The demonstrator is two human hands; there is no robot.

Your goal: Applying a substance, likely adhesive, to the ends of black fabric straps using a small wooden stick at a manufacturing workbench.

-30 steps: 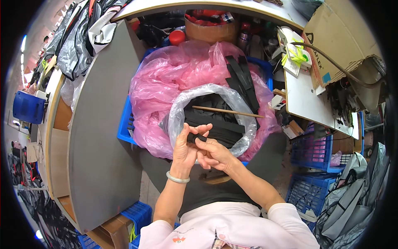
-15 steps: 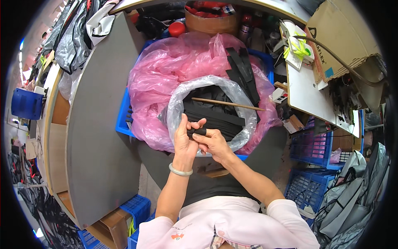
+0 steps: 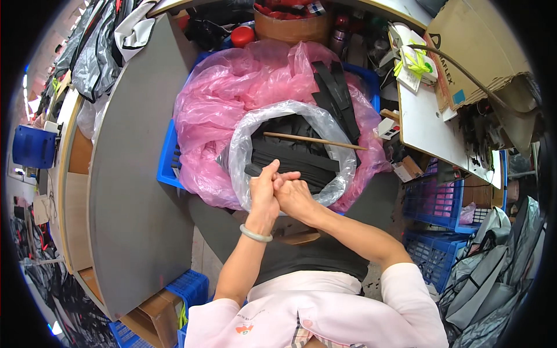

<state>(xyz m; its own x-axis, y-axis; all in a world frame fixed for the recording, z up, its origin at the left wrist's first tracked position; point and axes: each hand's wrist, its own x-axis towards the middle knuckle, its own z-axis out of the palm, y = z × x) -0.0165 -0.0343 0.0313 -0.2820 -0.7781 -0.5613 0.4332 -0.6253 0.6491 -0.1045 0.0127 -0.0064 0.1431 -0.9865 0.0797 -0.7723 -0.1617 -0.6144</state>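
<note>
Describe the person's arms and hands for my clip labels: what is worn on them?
Both forearms are bare. The left hand has a pale green, smooth bangle round its wrist. The right hand wears nothing visible. Short pale pink sleeves end near the elbows, and no gloves are worn.

Big crinkled pink plastic sheet (image 3: 232, 98) spills out of a blue plastic crate (image 3: 166, 162), with a grey curved tabletop (image 3: 130, 174) to its left. Round brown cardboard tub (image 3: 290, 26) and a red cap (image 3: 242, 36) sit up top. On the right there's a white table (image 3: 429, 127), a brown cardboard box (image 3: 470, 52), and more blue crates (image 3: 435, 203) lower down.
</note>
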